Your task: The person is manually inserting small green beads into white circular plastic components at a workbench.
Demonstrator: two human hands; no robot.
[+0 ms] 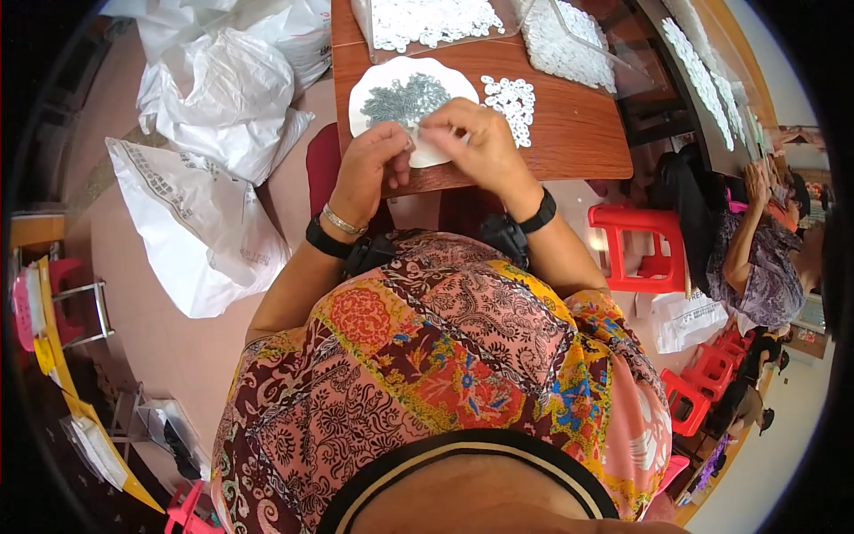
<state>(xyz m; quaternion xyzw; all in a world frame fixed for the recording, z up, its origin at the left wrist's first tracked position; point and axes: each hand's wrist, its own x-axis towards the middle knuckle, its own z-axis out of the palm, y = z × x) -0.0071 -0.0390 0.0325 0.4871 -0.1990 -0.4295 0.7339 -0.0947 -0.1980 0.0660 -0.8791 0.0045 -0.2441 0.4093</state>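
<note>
Both my hands are over the near part of a white scalloped plate (365, 76), which holds a heap of small grey metal pieces, perhaps screws (405, 100). My left hand (374, 165) is closed in a pinch at the plate's near left rim. Facing it, my right hand (480, 142) has thumb and forefinger pinched together, slightly smeared. Something small and pale shows at the fingertips, too tiny to name. Just right of the plate, beside my right hand, lies a loose pile of small white plastic pieces with holes (511, 102).
The wooden table (578, 133) also carries clear bins of white pieces (569, 44). White sacks (218, 107) stand on the floor to the left. A red stool (636, 245) is at the right, with another person (756, 267) seated beyond it.
</note>
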